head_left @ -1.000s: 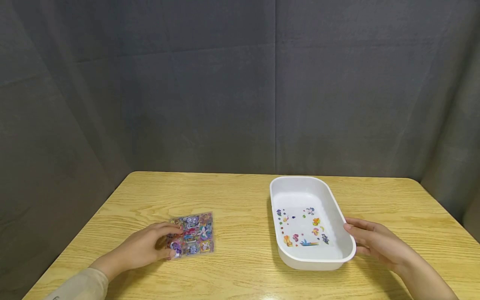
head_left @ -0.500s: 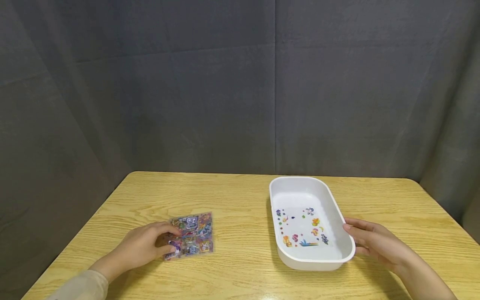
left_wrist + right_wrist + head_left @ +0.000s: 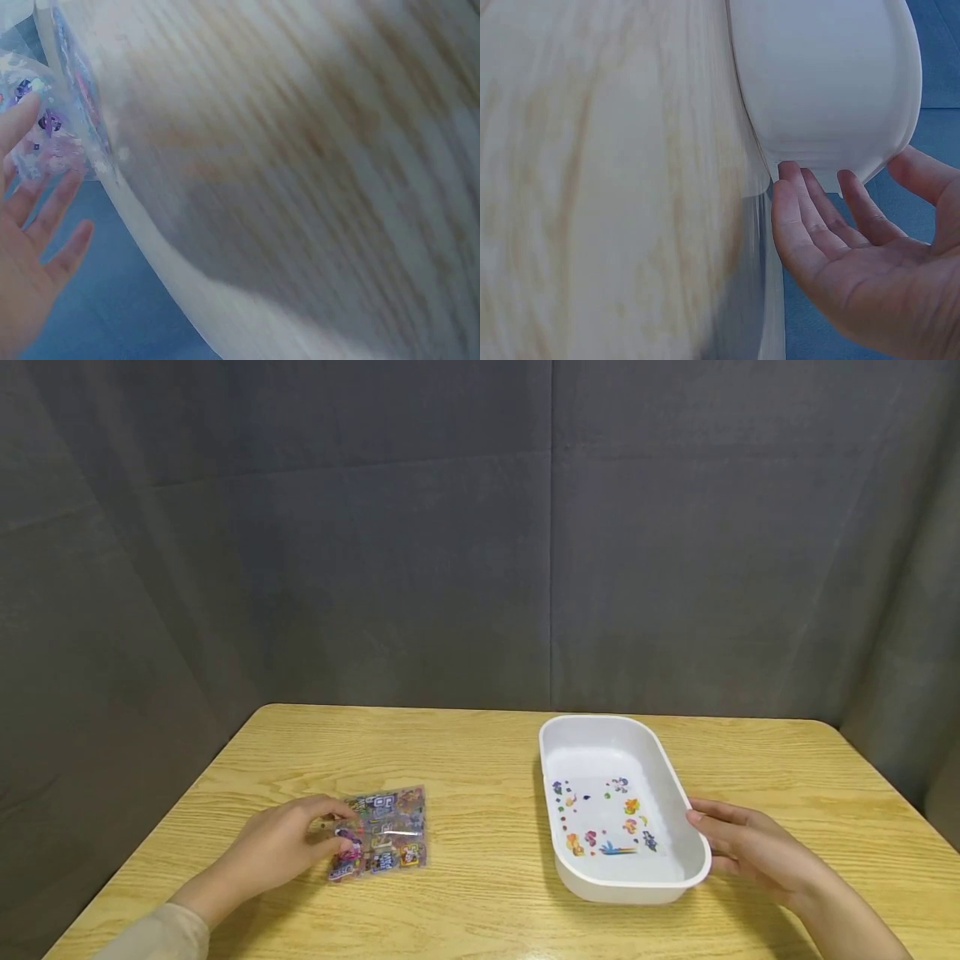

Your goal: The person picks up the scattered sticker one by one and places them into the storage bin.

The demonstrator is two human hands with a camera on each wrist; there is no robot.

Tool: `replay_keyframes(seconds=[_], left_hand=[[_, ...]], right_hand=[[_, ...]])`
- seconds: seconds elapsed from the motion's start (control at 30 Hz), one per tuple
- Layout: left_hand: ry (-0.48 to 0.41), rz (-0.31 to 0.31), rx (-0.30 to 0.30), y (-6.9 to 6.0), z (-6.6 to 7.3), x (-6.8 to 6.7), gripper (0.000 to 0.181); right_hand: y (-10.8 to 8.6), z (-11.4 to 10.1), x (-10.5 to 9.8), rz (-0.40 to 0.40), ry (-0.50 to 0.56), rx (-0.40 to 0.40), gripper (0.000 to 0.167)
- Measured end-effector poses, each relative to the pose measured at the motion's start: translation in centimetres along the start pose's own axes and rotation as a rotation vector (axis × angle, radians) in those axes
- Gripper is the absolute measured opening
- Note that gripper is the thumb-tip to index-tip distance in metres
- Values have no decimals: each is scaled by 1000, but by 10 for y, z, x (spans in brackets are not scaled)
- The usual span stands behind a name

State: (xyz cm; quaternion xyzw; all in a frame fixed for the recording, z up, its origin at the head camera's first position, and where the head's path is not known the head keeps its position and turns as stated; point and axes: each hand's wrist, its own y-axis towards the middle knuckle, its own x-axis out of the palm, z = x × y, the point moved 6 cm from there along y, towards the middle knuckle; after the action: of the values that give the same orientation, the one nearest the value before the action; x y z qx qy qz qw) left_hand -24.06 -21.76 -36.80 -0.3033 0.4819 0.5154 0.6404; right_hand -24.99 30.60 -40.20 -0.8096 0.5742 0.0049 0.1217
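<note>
While my left hand (image 3: 281,852) stays low at the left part of the bench (image 3: 480,827), its thumb and fingers pinch the near-left corner of a colourful clear packet (image 3: 397,831). The packet looks almost square, so I cannot tell its long axis; its far edge runs sideways, the right end slightly farther from me. More to the right stands a white tray (image 3: 596,735), its long axis pointing away from me, far end leaning left. Inside lies a sheet with small coloured pictures (image 3: 607,818). My right hand (image 3: 757,852) grips the tray at its near right side, thumb at the rim.
</note>
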Motion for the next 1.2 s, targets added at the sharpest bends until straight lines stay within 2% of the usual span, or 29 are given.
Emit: replay_keyframes(seconds=[0.47, 0.9, 1.2], left_hand=[[-18, 38, -6, 1, 6, -9, 35], [12, 102, 22, 8, 23, -8, 36], [10, 122, 39, 9, 31, -4, 36]], right_hand=[[0, 0, 1, -15, 11, -20, 67], [0, 1, -1, -1, 1, -1, 68], [0, 1, 0, 5, 6, 10, 68]])
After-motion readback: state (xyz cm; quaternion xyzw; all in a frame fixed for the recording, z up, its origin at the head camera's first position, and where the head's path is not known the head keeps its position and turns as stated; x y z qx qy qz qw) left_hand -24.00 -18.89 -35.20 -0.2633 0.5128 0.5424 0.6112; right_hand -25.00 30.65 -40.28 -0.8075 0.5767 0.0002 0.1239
